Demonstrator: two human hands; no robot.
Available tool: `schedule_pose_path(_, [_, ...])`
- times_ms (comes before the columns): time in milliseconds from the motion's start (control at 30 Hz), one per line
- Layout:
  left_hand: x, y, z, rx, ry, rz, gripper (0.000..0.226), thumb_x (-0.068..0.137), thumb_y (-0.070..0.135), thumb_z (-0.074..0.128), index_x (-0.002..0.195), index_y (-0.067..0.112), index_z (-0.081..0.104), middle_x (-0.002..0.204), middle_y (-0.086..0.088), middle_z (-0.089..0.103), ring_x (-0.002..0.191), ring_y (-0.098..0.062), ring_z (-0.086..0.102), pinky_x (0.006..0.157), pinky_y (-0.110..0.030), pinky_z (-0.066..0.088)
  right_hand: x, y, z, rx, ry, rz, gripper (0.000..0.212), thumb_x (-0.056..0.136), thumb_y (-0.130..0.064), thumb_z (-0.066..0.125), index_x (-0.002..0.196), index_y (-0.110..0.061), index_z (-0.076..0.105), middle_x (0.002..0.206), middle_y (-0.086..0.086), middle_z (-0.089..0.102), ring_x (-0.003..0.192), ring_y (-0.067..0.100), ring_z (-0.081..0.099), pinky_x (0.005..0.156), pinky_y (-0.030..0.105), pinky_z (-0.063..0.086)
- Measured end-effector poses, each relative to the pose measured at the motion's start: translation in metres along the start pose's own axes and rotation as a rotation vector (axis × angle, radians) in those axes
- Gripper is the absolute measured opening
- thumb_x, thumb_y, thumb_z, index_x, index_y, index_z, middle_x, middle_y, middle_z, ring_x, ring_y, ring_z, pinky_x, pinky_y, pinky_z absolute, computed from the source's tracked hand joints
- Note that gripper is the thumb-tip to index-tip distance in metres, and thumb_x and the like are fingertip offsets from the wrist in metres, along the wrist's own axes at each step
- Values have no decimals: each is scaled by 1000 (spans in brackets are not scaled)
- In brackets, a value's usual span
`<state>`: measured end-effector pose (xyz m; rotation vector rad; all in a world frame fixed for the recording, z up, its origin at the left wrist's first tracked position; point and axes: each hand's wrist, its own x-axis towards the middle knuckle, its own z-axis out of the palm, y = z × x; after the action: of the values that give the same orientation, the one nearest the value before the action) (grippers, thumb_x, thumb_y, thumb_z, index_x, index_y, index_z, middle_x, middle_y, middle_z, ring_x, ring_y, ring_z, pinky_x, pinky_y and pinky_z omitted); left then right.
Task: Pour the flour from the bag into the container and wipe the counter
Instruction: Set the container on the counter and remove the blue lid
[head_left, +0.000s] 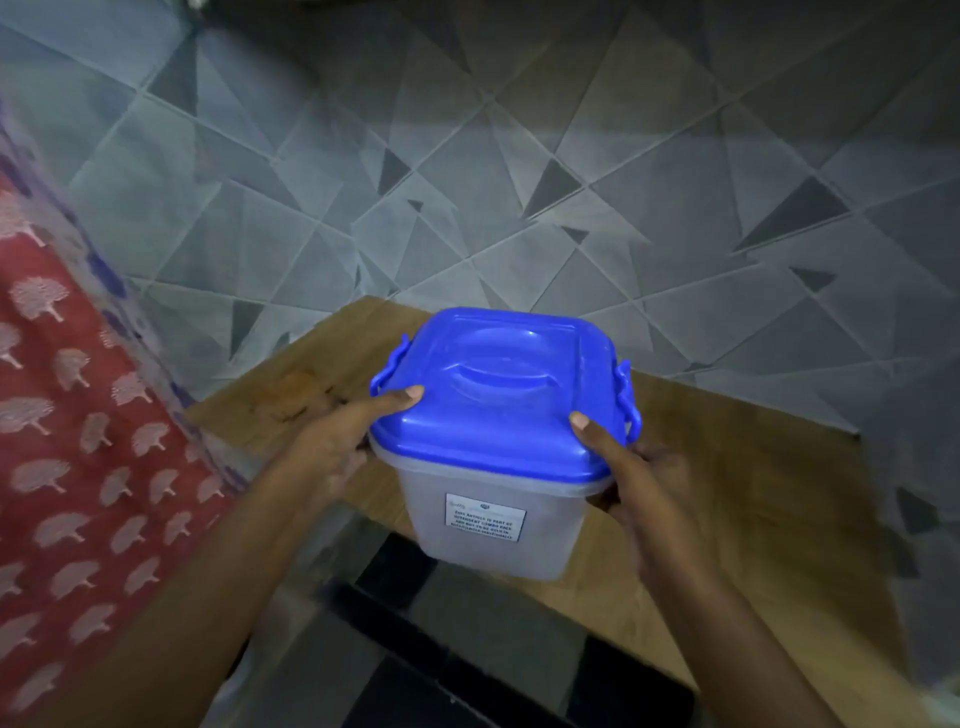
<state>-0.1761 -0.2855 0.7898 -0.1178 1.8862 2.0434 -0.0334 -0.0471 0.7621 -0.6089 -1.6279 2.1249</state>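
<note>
— Where's the container (496, 512) right now?

— I've got it between both hands, over the near part of a wooden table (753, 499). I can't tell whether its base is resting on the wood or held just above it. My left hand (332, 447) grips the left side with the thumb on top of the blue lid (498, 389); my right hand (639, 483) clasps the right side, thumb on the lid's edge, just beside the clip.

— So which step is this?

— Only the start, I'd say. The lid is on, both side clips look fastened, and I see no flour bag or cloth anywhere in view.

— Next?

— Set it down steady on the table, flip the two clips, lift the lid off and put it aside. Then find the bag before any pouring.
</note>
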Motion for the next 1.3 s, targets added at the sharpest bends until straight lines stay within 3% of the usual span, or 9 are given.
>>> schedule_pose_path(133, [59,7,53,-21,-81,-11,34,75,21,82,105,7,73,101,-3,78,86,-11,76,60,-23,58,65,-6,-26,-12,65,-41,63,59,-46,93,79,5,61,72,11,59,67,21,60,60,36,49])
schedule_pose_path(367, [159,1,136,-51,-268,-25,47,76,23,83,115,-1,70,116,-12,73,110,-23,70,96,-37,54,168,-4,-68,-100,238,-9,58,56,-50,93,73,-13,52,71,4,60,62,20,59,54,31,47])
schedule_pose_path(533, [212,-3,175,-33,-307,12,38,81,14,80,109,-9,70,108,-14,75,105,-26,72,94,-38,56,219,4,-87,-140,320,43,63,59,-51,92,89,0,67,80,10,69,62,22,64,55,32,51])
schedule_pose_path(733, [259,-16,196,-10,-310,-10,33,77,11,82,104,-7,72,106,-19,75,100,-30,73,87,-38,58,254,18,-91,-154,392,100,75,52,-60,89,101,-6,71,93,8,75,74,27,72,52,32,54])
schedule_pose_path(867, [279,-17,202,-74,-331,5,35,79,10,80,109,-7,71,108,-19,74,103,-30,72,92,-40,56,268,16,-89,-158,356,137,61,60,-56,89,101,-14,70,99,3,77,90,24,75,76,51,63])
schedule_pose_path(1000, [291,-14,207,-120,-389,-2,36,83,11,77,115,-5,70,112,-16,74,106,-28,71,98,-41,53,285,12,-88,-159,285,158,74,57,-62,89,113,-19,69,107,-1,77,95,21,75,77,44,64])
schedule_pose_path(1100, [307,-10,206,-62,-415,-21,48,74,18,84,116,-2,70,115,-17,72,107,-28,71,99,-43,52,287,7,-87,-182,307,136,42,70,-50,87,95,-21,72,94,-5,77,88,15,74,71,32,60])
schedule_pose_path(1167, [317,-4,206,49,-449,-43,66,61,30,92,118,6,70,117,-14,72,106,-27,71,101,-46,52,289,2,-87,-308,437,26,42,77,-52,81,86,-14,67,81,-2,73,78,18,70,66,29,53])
schedule_pose_path(1300, [325,15,220,286,-300,-4,79,60,22,91,130,15,54,119,0,66,101,-23,67,82,-33,54,315,-7,-89,-591,621,-8,81,81,-68,66,131,-10,40,117,10,55,104,32,61,82,36,49])
